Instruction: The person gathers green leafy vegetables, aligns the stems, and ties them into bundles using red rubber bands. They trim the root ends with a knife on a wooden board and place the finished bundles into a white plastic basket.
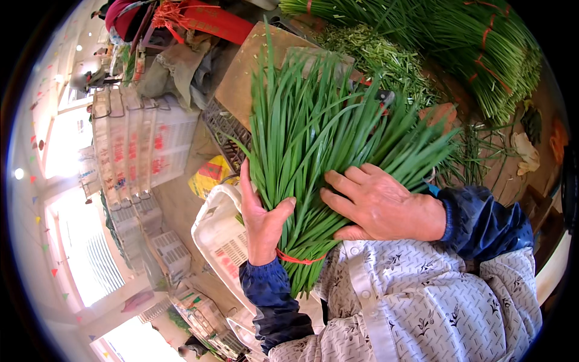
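A large bunch of flat-leaved Chinese chives (298,135) fans out in front of my chest, its stem end pointing down towards me. A red tie (301,259) circles the stems near that end. My left hand (266,212) grips the bunch along its left edge, the thumb lying over the leaves. On the right side my right hand (377,203) rests on the leaves with its fingers bent into them. The far leaf tips spread over a brown board (239,77) and partly cover it.
Beside my left arm stands a white plastic crate (217,208); a yellow bag (210,175) lies behind it. Stacked white crates (140,145) stand farther left. Tied bundles of green stalks (493,59) lie at the upper right, near a heap of cut trimmings (375,50). Red ties (169,18) hang at the top.
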{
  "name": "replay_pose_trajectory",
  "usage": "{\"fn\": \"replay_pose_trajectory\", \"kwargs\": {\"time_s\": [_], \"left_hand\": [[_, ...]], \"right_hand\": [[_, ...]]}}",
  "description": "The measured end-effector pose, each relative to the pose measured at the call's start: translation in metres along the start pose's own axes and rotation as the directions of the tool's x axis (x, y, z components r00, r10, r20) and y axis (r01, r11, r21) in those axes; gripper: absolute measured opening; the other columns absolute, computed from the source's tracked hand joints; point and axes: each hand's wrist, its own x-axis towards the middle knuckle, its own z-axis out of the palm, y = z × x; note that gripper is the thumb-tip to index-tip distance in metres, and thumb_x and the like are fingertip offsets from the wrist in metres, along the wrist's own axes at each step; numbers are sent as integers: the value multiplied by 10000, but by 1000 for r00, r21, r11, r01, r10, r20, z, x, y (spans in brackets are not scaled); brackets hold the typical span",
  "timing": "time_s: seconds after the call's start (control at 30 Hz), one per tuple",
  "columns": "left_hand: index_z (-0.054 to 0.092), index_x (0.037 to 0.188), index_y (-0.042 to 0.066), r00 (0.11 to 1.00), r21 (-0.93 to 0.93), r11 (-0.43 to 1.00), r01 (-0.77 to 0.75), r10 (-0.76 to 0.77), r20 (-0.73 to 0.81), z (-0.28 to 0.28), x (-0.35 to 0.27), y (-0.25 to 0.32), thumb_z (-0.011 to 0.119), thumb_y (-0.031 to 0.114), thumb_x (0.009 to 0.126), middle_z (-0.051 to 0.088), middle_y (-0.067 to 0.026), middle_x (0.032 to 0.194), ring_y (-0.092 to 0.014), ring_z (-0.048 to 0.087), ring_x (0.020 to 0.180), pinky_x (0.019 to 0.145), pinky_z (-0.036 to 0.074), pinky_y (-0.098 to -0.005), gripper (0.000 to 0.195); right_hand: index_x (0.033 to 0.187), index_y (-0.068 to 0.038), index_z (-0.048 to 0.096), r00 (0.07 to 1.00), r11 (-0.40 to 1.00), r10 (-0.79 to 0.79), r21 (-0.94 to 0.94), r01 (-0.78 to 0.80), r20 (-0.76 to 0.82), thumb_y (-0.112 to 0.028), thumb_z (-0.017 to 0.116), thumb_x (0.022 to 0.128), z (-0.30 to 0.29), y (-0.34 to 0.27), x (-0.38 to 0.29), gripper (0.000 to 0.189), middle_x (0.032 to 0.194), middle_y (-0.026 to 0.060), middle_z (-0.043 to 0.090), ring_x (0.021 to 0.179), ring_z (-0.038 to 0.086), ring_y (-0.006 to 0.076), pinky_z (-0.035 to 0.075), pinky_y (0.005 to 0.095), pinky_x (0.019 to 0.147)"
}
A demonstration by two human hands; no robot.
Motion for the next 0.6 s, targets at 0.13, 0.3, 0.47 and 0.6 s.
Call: {"fn": "replay_pose_trajectory", "kwargs": {"time_s": [0.13, 0.3, 0.47, 0.6], "left_hand": [[174, 1539, 21, 998, -71, 997, -7, 3, -56, -1, -6, -2, 613, -90, 681, 447, -140, 1431, -217, 502, 1246, 1067, 395, -334, 970], [151, 1552, 35, 998, -96, 994, -54, 50, -43, 1, -10, 1, 611, -74, 678, 417, -134, 1457, -231, 485, 1272, 1091, 371, -348, 994], [146, 1555, 49, 989, -154, 982, -107, 89, -121, -8, -15, -2, 611, -84, 672, 445, -119, 1430, -226, 492, 1264, 1089, 377, -357, 1007], [143, 1556, 50, 988, -212, 973, -93, 64, -139, -5, -16, -2, 621, -87, 672, 455, -116, 1417, -225, 498, 1253, 1086, 380, -361, 1014]], "right_hand": [[1177, 21, 578, 998, 999, 8, -31, -10, -54, -500, 683, 762, -2, -2, -12, 674, 1170, 170, 556, 945, 550, 289, 444, 398, 822], [1201, 14, 571, 999, 999, 24, 46, -22, -41, -510, 663, 787, -10, 1, 10, 674, 1211, 176, 556, 907, 574, 296, 473, 406, 781], [1149, 19, 615, 999, 999, 24, -31, -25, -23, -556, 635, 813, -2, -2, 14, 666, 1105, 179, 578, 917, 587, 307, 481, 402, 788], [1118, 31, 627, 999, 998, 35, -51, -35, -13, -567, 631, 807, 0, 0, 8, 674, 1057, 172, 588, 929, 583, 306, 475, 398, 810]]}}
